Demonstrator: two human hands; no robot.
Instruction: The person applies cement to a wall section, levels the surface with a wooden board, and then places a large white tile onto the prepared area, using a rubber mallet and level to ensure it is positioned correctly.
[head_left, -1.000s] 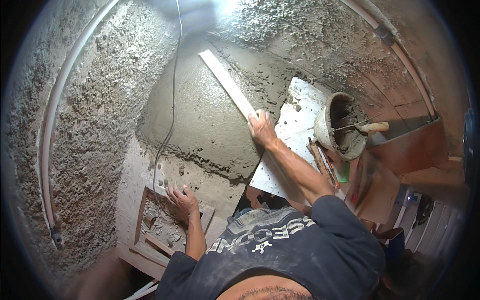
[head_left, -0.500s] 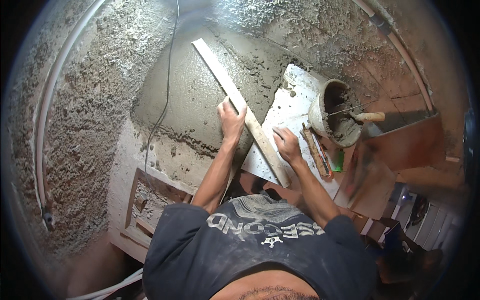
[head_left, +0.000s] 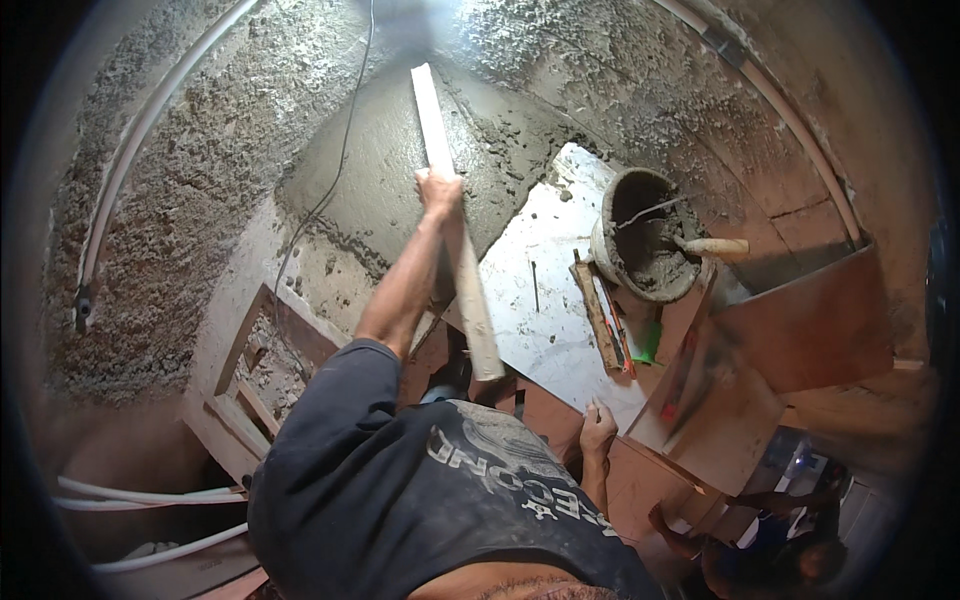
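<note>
My left hand (head_left: 438, 192) grips a long pale straightedge (head_left: 473, 300) above its middle. Its far end lies over a patch of wet grey mortar (head_left: 365, 185); its near end reaches back toward my body. Down by the near edge of a mortar-spattered white board (head_left: 545, 345) is my right hand (head_left: 598, 430). Its fingers are curled, and whether they pinch the board's edge or some small thing is hidden. A thin dark nail-like piece (head_left: 535, 286) lies on the board.
A bucket (head_left: 606, 240) of mortar stands at the right, with a wooden-handled tool (head_left: 715, 246) in it. Beside it lie a wooden strip (head_left: 597, 315) and a green piece (head_left: 648, 343). A cable (head_left: 340, 175) crosses the mortar. A brown panel (head_left: 805, 325) stands at far right.
The straightedge has swung more upright, its near end moving left. My right hand has drawn back from beside it to the board's near edge. My body has turned and leaned.
</note>
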